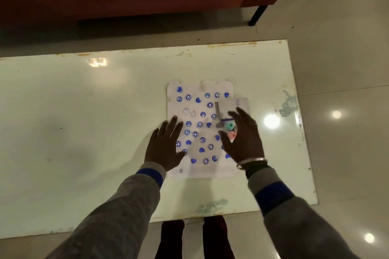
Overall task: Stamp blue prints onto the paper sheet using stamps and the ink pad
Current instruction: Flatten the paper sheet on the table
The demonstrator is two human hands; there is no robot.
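the paper sheet (200,130) lies flat on the pale glossy bench (84,111), covered with blue smiley and heart prints. the left hand (165,146) rests palm down on the sheet's left edge, fingers spread and gripping nothing. the right hand (242,139) is over the sheet's right side, fingers loosely splayed, beside a teal stamp (229,125) and a pink stamp (231,135); whether it touches them cannot be told through the blur. the ink pad (228,109), its case open, sits on the sheet's right edge just beyond the right fingers. both sleeves are grey with blue bands.
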